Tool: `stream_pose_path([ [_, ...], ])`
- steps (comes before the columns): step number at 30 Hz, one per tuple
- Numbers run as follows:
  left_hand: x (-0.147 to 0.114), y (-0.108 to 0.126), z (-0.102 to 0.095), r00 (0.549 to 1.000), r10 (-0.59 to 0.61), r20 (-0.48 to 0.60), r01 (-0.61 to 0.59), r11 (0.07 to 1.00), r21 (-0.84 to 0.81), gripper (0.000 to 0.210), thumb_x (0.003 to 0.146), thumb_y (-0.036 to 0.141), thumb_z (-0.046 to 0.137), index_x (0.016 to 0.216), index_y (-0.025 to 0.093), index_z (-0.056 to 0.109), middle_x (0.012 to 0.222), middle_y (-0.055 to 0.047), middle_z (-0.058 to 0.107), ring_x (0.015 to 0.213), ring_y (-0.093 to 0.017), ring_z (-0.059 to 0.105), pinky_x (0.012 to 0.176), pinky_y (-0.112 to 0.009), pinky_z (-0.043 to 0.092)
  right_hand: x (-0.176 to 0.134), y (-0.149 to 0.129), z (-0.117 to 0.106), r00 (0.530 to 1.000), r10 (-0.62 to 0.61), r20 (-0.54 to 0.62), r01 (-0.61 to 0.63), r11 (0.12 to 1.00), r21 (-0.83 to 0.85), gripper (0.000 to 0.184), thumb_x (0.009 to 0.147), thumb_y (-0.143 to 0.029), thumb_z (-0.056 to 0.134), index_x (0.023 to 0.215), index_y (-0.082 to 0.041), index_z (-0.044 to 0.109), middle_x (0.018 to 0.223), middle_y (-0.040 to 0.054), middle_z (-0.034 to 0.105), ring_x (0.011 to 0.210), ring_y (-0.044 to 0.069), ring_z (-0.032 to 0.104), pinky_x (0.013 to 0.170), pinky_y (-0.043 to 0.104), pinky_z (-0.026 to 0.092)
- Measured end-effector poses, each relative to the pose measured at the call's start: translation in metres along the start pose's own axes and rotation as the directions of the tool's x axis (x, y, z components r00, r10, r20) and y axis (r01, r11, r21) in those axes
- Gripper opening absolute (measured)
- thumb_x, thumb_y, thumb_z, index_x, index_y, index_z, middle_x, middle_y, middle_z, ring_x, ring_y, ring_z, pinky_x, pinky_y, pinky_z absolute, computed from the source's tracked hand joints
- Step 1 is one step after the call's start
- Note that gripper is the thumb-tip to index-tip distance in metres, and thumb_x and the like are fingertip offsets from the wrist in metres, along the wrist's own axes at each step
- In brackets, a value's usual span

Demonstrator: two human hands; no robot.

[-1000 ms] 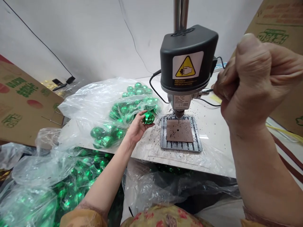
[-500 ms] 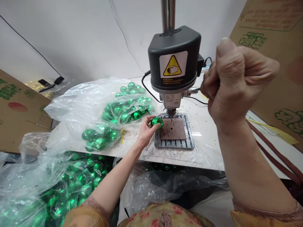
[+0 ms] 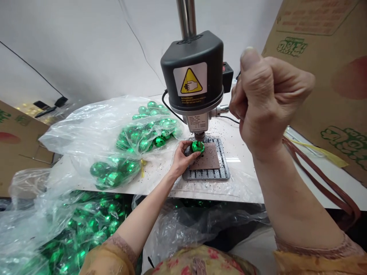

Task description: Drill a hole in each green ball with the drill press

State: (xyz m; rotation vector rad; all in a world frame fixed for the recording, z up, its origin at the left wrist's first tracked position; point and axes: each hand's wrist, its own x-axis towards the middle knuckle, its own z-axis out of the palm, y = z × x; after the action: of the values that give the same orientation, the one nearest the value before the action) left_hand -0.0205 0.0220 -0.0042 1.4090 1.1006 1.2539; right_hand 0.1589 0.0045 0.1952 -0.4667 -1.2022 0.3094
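Observation:
A shiny green mirrored ball is pinched between the thumb and fingers of my left hand. It is directly beneath the chuck of a small black drill press, over a brown board with a hole in it. The ball hides the drill bit, so contact cannot be made out. My right hand is closed in a fist at the press's right side, where the silver feed shaft sticks out. The fist appears wrapped around the feed lever, whose grip is hidden by the fingers.
Clear plastic bags of green balls lie left of the press, and a larger bagged heap sits below the table edge. Dark shavings surround the slotted metal base. Cardboard boxes flank both sides. A brown strap hangs at right.
My left hand has brought the green ball rightward from beside the bit to beneath the chuck. My right fist stays by the press. The whole view has shifted slightly.

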Motion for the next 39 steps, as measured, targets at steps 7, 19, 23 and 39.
stream_pose_path([
  [7, -0.002, 0.002, 0.002, 0.993, 0.093, 0.069, -0.099, 0.990, 0.100, 0.055, 0.070, 0.036, 0.088, 0.116, 0.021, 0.061, 0.120, -0.009, 0.068, 0.117, -0.025, 0.062, 0.106, -0.041, 0.046, 0.001, 0.003, 0.003, 0.997, -0.068, -0.026, 0.069, 0.996, 0.053, 0.046, 0.092, -0.018, 0.059, 0.048, -0.016, 0.044, 0.041, -0.0066, 0.037, 0.039, 0.003, 0.031, 0.045, 0.024, 0.027],
  [19, -0.010, 0.005, 0.016, 0.995, 0.091, 0.049, -0.095, 0.993, 0.072, 0.048, 0.075, 0.042, 0.085, 0.109, 0.022, 0.058, 0.105, -0.004, 0.065, 0.099, -0.021, 0.063, 0.092, -0.036, 0.049, 0.000, 0.000, 0.002, 1.000, -0.001, -0.014, 0.001, 0.999, 0.038, 0.046, 0.093, -0.024, 0.059, 0.049, -0.018, 0.046, 0.044, -0.0065, 0.039, 0.042, 0.003, 0.035, 0.049, 0.026, 0.029],
  [23, -0.014, 0.004, 0.017, 0.992, 0.095, 0.084, -0.100, 0.994, 0.053, 0.052, 0.074, 0.042, 0.085, 0.113, 0.022, 0.057, 0.109, -0.006, 0.066, 0.104, -0.023, 0.064, 0.094, -0.038, 0.049, 0.002, 0.001, 0.001, 0.999, -0.037, -0.005, 0.038, 0.999, 0.017, 0.046, 0.091, -0.024, 0.062, 0.048, -0.017, 0.049, 0.042, -0.0066, 0.038, 0.041, 0.003, 0.034, 0.046, 0.026, 0.027],
  [39, -0.017, -0.001, 0.016, 0.985, 0.109, 0.135, -0.115, 0.993, 0.038, 0.052, 0.079, 0.039, 0.083, 0.120, 0.022, 0.055, 0.121, -0.010, 0.067, 0.117, -0.026, 0.064, 0.102, -0.041, 0.051, -0.019, 0.001, 0.000, 0.994, -0.049, -0.100, 0.045, 0.998, -0.049, 0.045, 0.089, -0.020, 0.060, 0.047, -0.018, 0.043, 0.042, -0.0068, 0.038, 0.041, 0.004, 0.036, 0.045, 0.029, 0.024],
])
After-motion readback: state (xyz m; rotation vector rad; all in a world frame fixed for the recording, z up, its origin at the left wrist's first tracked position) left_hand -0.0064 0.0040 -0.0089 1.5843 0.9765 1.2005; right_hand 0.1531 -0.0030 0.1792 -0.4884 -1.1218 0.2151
